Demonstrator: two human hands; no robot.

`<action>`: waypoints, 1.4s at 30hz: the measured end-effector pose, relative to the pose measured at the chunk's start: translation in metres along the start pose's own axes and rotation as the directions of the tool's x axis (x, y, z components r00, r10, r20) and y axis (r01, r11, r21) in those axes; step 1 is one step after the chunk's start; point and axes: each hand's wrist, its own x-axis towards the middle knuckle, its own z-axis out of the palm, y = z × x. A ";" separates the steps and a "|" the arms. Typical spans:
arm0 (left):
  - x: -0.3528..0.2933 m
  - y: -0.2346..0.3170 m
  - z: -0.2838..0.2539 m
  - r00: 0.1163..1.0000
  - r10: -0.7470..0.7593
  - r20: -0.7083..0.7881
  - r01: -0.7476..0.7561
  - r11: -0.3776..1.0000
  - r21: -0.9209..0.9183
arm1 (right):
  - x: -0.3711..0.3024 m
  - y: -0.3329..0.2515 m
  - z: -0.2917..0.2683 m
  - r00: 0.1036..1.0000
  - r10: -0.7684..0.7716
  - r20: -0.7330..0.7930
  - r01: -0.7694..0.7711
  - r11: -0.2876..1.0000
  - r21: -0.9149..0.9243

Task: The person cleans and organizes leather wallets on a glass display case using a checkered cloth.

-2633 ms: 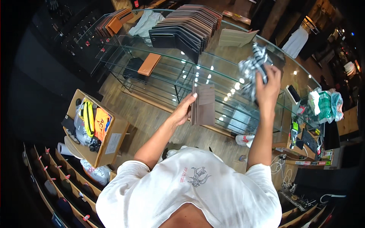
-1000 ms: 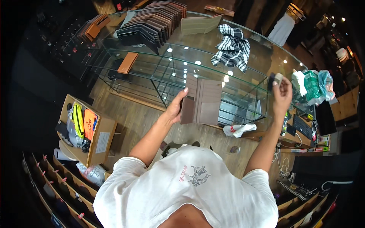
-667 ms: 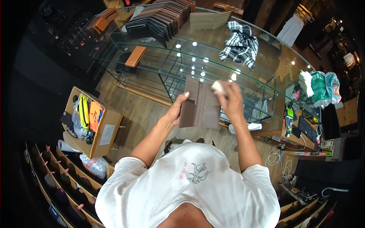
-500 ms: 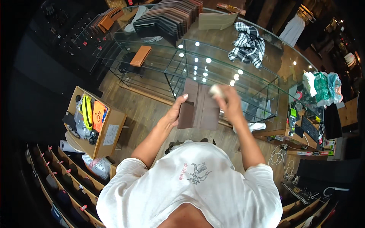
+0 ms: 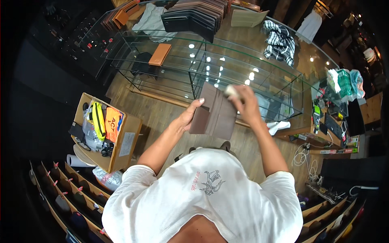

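Brown wallet is what we are gripping in our left hand while our right hand is pinching a pale wad against it.

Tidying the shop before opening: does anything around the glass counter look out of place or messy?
Yes. A checked shirt lies crumpled on the glass counter, unlike the neat row of wallets. A white cloth lies on the wooden floor beside the case.
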 end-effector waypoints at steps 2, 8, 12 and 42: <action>-0.004 0.002 -0.006 0.998 -0.041 -0.052 0.043 0.999 0.032 | -0.010 0.003 0.014 1.000 -0.009 -0.008 0.009 1.000 0.014; -0.011 0.001 -0.041 0.996 -0.083 -0.019 0.085 0.992 0.097 | -0.016 0.015 0.016 0.999 0.034 -0.019 -0.037 0.991 -0.130; -0.006 0.012 -0.039 0.997 0.032 -0.073 -0.028 0.997 0.067 | -0.015 -0.022 0.010 1.000 0.008 -0.006 -0.008 0.999 -0.050; 0.031 0.058 -0.015 0.986 -0.166 -0.015 0.165 0.959 0.232 | 0.028 0.026 0.009 0.865 -0.340 0.371 0.345 0.937 0.054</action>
